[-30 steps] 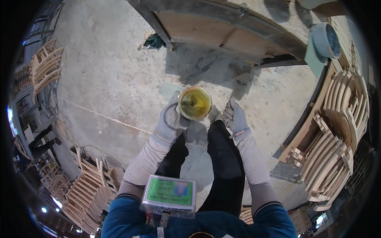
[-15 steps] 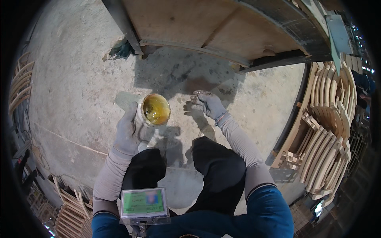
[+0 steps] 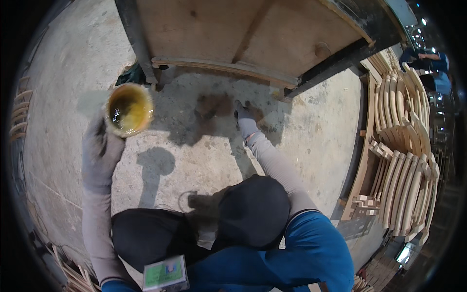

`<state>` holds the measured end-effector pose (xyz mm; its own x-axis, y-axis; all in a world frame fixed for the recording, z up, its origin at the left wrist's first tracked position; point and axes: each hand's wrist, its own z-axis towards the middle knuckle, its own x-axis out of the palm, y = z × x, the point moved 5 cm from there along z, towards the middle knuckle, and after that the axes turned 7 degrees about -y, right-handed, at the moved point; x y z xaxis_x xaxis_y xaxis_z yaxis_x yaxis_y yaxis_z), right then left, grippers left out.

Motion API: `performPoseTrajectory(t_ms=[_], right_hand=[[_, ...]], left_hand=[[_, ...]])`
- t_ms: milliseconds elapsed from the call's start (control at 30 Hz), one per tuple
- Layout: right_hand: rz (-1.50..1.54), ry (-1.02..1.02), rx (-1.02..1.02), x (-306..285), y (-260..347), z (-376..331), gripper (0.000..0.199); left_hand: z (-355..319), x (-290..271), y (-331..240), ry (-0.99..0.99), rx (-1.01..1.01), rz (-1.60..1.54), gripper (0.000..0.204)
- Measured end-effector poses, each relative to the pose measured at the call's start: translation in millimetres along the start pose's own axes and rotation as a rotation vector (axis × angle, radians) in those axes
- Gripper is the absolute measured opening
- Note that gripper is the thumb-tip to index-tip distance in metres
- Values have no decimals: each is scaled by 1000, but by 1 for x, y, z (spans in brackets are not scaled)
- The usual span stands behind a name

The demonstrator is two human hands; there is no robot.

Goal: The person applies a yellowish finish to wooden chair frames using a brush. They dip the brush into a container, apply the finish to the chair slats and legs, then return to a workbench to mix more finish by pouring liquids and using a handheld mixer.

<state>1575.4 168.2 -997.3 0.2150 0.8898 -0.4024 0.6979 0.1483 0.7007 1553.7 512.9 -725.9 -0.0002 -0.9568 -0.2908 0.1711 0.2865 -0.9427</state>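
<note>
My left hand, in a grey glove, grips a round open tub from its near left side. Glossy yellow-amber liquid lies inside; the tub's mouth faces up toward me. Its outer wall is mostly hidden. Low over the concrete floor, my gloved right hand reaches forward, close to a dark stain. Its visible fingers are stretched out, the rest are turned away, and no object shows in them. The two hands are well apart.
Ahead stands a wooden cabinet-like piece with dark legs and a low rail. Dark cloth lies by its left leg. Curved wooden parts are stacked at right, more at far left. A person is at far right.
The tub and my left hand have moved left and up in view. My right hand has reached forward. My knees have come up and closer as I crouch lower, nearer the wooden piece.
</note>
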Motion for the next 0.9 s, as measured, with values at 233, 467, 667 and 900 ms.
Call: performPoseTrajectory(t_ms=[233, 467, 667, 900], right_hand=[[-601, -562, -741, -139, -84, 31, 44], [-1182, -527, 94, -238, -128, 58, 53], [-1654, -205, -286, -126, -143, 16, 58], [-193, 348, -196, -168, -108, 1, 47]], left_hand=[[-50, -89, 41, -143, -111, 179, 46], [-19, -62, 57, -41, -198, 227, 46], [8, 6, 38, -13, -107, 250, 46], [19, 51, 30, 79, -144, 150, 49]])
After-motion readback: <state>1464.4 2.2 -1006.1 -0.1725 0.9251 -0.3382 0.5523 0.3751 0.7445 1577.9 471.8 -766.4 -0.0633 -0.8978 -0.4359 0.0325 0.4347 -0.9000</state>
